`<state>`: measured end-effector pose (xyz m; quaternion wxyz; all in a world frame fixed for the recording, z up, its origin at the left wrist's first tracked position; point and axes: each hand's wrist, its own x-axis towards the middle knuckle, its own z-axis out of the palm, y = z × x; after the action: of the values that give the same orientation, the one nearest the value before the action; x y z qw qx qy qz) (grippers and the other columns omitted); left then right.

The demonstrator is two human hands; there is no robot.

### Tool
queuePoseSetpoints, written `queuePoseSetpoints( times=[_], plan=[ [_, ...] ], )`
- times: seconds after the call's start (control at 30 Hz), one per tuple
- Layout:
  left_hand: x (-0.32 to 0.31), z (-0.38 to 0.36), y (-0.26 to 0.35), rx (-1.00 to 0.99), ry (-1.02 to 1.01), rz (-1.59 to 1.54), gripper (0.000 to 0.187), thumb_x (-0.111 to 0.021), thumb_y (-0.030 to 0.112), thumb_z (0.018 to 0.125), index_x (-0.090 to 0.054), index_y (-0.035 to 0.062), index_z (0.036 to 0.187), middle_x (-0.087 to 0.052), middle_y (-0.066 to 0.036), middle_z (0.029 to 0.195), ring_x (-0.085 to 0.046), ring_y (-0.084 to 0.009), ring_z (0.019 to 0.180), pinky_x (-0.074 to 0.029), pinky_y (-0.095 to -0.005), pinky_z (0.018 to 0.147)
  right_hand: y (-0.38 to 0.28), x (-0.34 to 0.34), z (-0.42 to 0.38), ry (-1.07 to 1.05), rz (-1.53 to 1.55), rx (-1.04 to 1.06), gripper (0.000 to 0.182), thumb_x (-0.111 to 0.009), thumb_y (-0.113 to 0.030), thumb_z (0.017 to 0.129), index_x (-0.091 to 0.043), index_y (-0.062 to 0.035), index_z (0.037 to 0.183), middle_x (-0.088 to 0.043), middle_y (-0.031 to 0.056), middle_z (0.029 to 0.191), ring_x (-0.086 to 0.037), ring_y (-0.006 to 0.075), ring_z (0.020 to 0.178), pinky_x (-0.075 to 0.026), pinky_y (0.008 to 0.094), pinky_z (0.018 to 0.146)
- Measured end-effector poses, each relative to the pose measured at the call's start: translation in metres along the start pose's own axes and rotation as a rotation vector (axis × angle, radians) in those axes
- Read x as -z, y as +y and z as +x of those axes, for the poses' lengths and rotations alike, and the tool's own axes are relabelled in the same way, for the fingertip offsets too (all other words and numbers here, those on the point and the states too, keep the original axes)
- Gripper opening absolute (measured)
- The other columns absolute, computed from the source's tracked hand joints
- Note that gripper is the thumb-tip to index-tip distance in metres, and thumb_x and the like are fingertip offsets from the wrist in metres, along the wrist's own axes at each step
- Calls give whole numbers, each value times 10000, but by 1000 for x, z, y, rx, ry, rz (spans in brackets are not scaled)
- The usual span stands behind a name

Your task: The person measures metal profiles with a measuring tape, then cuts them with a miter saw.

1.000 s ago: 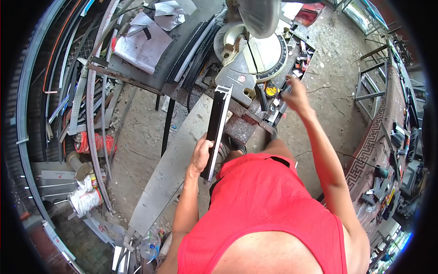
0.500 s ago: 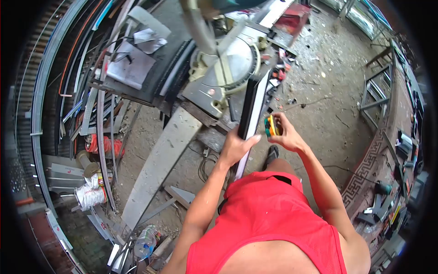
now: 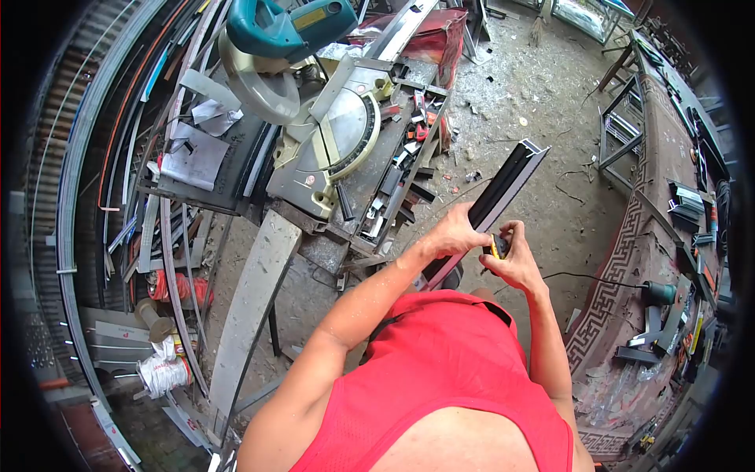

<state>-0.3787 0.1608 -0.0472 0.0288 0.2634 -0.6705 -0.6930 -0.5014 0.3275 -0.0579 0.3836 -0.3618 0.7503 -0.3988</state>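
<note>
My left hand (image 3: 454, 234) is wrapped round a long black-and-grey metal profile (image 3: 506, 182), which slants from my waist up to the right, its cut end facing away from me. In my right hand (image 3: 517, 261) is a small yellow-and-black tape measure (image 3: 496, 248), gripped between thumb and fingers. It sits close beside the profile, right by my left thumb. The lower end of the profile is partly hidden by my left hand and the red top.
A mitre saw (image 3: 346, 130) with a teal motor housing stands on the bench ahead, beside a tray of offcuts (image 3: 391, 185). A pale board (image 3: 250, 315) slopes down at left. Long profiles fill the left side. At right, a patterned-cloth table (image 3: 609, 303) holds tools and profile pieces.
Both hands and the profile have swung right, away from the saw bench. The tape measure has come closer to the profile and my left hand. The view has turned too.
</note>
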Motion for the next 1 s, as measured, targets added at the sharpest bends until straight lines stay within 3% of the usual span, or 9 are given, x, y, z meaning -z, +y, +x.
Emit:
queuePoseSetpoints(
  times=[0.07, 0.13, 0.2, 0.23, 0.3, 0.33, 0.4, 0.6, 1.0],
  plan=[
    [15, 8, -16, -12, 60, 30, 432, -864, 166, 733, -667, -16, 1071, -667, -27, 894, -591, -118, 785, -507, -281, 712, -3, 7, -6, -7, 25, 5, 719, -789, -329, 784, -379, -26, 1291, -629, 189, 968, -641, 262, 827, -538, 392, 762],
    [44, 6, 0, -64, 108, -96, 393, -848, 151, 761, -658, -8, 1067, -668, -31, 880, -624, -119, 765, -524, -281, 678, -8, 20, -17, -60, 32, -219, 478, -686, -331, 926, -502, -40, 1258, -626, 100, 816, -613, 191, 720, -514, 361, 679],
    [78, -1, 18, -159, 145, -297, 341, -818, 147, 812, -646, 10, 1073, -669, -36, 869, -655, -126, 742, -547, -283, 643, 40, 33, -34, -109, -21, -197, 298, -584, -311, 1014, -631, -41, 1130, -598, 30, 728, -572, 140, 650, -480, 328, 625],
    [89, -1, 20, -218, 198, -343, 308, -799, 148, 844, -641, 20, 1076, -670, -39, 866, -667, -131, 731, -559, -286, 627, 50, 43, -44, -115, -27, -189, 298, -584, -311, 1014, -631, -41, 1130, -598, 30, 728, -572, 140, 650, -480, 328, 625],
    [97, -1, 23, -171, 297, -526, 378, -761, 315, 932, -608, 32, 1130, -655, -39, 864, -659, -143, 747, -567, -303, 661, 53, 55, -54, -294, 66, -331, 298, -575, -297, 1017, -662, -13, 996, -613, 27, 756, -568, 126, 662, -464, 305, 613],
    [96, 0, 20, -182, 310, -597, 414, -748, 371, 935, -602, 40, 1134, -646, -39, 865, -654, -144, 756, -566, -311, 676, 49, 53, -50, -305, 62, -323, 298, -575, -297, 1017, -662, -13, 996, -613, 27, 756, -568, 126, 662, -464, 305, 613],
    [85, -4, 21, -260, 312, -658, 477, -702, 489, 944, -587, 61, 1120, -623, -42, 886, -640, -150, 779, -563, -332, 719, 30, 40, -42, -224, 341, -159, 310, -555, -289, 1032, -658, -2, 974, -620, 31, 763, -583, 118, 660, -480, 284, 621],
    [54, -11, 19, -296, 299, -634, 520, -653, 553, 955, -565, 63, 1105, -608, -38, 852, -640, -148, 765, -549, -313, 701, -61, 7, 0, -310, 661, -207, 323, -552, -312, 1046, -657, -22, 952, -640, 41, 782, -637, 133, 679, -529, 277, 669],
    [56, -24, 13, -268, 321, -629, 523, -654, 547, 957, -582, 52, 1110, -627, -45, 848, -641, -140, 747, -543, -298, 695, -77, -11, 8, -407, 653, -238, 314, -563, -318, 1043, -671, -36, 957, -658, 45, 780, -645, 130, 684, -512, 271, 654]
  ],
)
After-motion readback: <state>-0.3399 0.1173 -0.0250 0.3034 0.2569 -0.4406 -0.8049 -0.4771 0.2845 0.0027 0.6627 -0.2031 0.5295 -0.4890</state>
